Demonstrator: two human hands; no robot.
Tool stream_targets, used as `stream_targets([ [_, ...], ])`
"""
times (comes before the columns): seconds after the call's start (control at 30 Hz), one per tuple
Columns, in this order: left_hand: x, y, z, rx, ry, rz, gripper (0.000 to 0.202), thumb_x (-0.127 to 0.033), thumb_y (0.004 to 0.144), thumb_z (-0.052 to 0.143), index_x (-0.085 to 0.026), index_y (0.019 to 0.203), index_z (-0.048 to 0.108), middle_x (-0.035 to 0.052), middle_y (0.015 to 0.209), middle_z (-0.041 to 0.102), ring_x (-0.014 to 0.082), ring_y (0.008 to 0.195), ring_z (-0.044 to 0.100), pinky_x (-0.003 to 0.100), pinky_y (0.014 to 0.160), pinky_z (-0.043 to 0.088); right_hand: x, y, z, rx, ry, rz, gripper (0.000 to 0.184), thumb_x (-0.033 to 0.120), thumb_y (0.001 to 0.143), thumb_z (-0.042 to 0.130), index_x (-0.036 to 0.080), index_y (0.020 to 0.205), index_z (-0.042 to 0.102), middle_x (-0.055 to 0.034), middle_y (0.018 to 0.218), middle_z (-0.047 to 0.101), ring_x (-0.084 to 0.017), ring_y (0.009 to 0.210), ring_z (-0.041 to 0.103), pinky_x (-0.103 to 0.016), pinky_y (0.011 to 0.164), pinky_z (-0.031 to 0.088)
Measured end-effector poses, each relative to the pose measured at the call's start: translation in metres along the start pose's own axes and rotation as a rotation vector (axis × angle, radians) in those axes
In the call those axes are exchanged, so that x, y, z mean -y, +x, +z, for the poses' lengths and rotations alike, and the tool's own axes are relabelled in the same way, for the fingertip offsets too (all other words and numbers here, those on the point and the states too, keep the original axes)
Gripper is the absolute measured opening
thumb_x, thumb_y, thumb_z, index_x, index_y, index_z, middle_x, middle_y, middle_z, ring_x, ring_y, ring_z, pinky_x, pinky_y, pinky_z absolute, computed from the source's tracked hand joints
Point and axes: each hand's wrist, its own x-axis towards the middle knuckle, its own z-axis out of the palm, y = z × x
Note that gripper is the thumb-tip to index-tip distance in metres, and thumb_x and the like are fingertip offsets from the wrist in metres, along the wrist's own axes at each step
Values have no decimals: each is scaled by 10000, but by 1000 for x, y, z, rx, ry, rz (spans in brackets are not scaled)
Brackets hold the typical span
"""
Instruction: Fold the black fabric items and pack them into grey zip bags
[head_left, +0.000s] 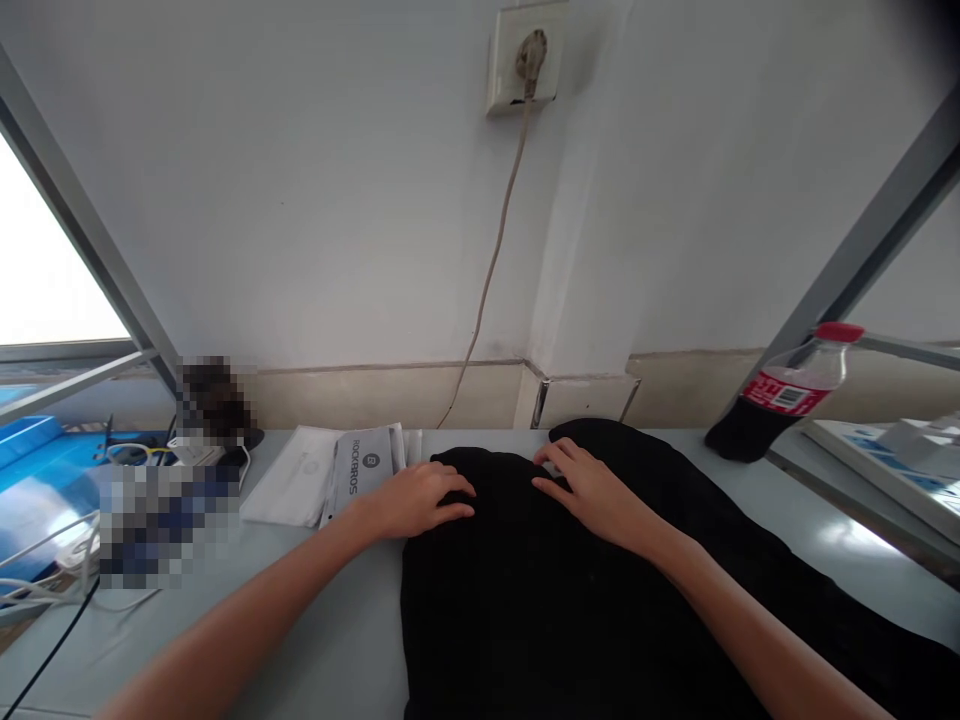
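Note:
A black garment (510, 600) lies spread over the table, and one long part of it (712, 520) reaches off to the right. Whether it is trousers or a top, I cannot tell. On the upper left edge of the cloth rests my left hand (424, 497), its fingers slightly bent and the thumb apart. My right hand (592, 492) touches the cloth near its upper right edge, with fingers and thumb spread. Neither hand has fabric visibly gripped. The lower end of the garment runs out of view.
White packets and a grey ROCKBROS bag (366, 462) lie left of the garment on the pale table (330, 620). A cola bottle (787, 390) leans at the right beside a power strip (900, 460). Cables and a blue tray (45, 450) are far left. A cord (491, 265) hangs from a wall socket.

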Motion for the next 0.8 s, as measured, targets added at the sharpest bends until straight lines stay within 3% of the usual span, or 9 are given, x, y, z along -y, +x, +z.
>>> stream_targets([
  [0.1, 11, 12, 2, -102, 62, -101, 449, -516, 1076, 396, -237, 1389, 554, 93, 1368, 628, 263, 1238, 588, 387, 1012, 466, -8, 11, 5, 60, 83, 38, 414, 454, 1023, 401, 246, 1359, 524, -127, 1307, 639, -300, 1180, 610, -438, 979, 477],
  [0.2, 28, 27, 7, -161, 219, -260, 500, -503, 1059, 442, -163, 1421, 499, 168, 1404, 592, 345, 1292, 535, 498, 1043, 426, -13, 25, 4, 139, 99, 61, 432, 415, 994, 441, 227, 1371, 535, -118, 1185, 699, -290, 1117, 633, -413, 946, 490],
  [0.33, 50, 44, 9, -130, 214, -295, 278, -330, 962, 656, -163, 1184, 648, 122, 1131, 725, 339, 1151, 634, 458, 984, 455, -13, 45, 1, 162, 77, 51, 251, 409, 880, 602, 238, 1041, 691, -50, 842, 708, -274, 905, 655, -357, 783, 500],
  [0.4, 54, 50, 6, -152, 190, -295, 158, -277, 925, 695, -183, 1052, 682, 97, 1056, 739, 311, 1072, 667, 410, 934, 478, -12, 55, 1, 141, 72, 46, 153, 379, 836, 639, 234, 868, 673, -40, 797, 684, -266, 855, 645, -349, 754, 483],
  [0.53, 47, 56, -13, -333, 148, -301, 142, -221, 991, 560, -181, 1093, 650, 112, 1131, 703, 280, 1103, 637, 394, 944, 478, -5, 63, -9, -12, 101, 38, 158, 357, 909, 539, 221, 944, 611, -89, 1016, 672, -274, 979, 624, -378, 854, 468],
  [0.63, 25, 42, -31, -424, 106, -242, 204, -257, 1040, 483, -188, 1176, 618, 96, 1184, 675, 247, 1140, 606, 390, 1004, 456, 3, 46, -32, -38, 170, -15, 221, 425, 966, 504, 234, 1026, 598, -80, 1119, 670, -253, 1059, 616, -352, 929, 469],
  [0.67, 15, 31, -37, -410, 78, -192, 191, -292, 1032, 522, -208, 1167, 629, 67, 1153, 684, 226, 1102, 620, 367, 999, 460, 7, 37, -43, -1, 202, -45, 244, 457, 973, 515, 244, 1048, 608, -65, 1130, 680, -245, 1050, 623, -342, 933, 474],
  [0.7, 3, 19, -41, -323, 9, -101, 184, -316, 1015, 570, -220, 1152, 648, 48, 1105, 691, 213, 1046, 635, 350, 973, 468, 10, 25, -54, 63, 265, -74, 270, 489, 969, 543, 248, 1059, 625, -59, 1122, 692, -250, 1032, 630, -351, 933, 478],
  [0.8, -34, -21, -48, 90, -240, -2, 191, -393, 998, 624, -242, 1096, 686, 0, 932, 696, 165, 842, 659, 275, 778, 492, 20, -10, -81, 510, 402, -67, 264, 499, 909, 677, 261, 1020, 710, -34, 1076, 731, -260, 1014, 663, -351, 911, 497],
])
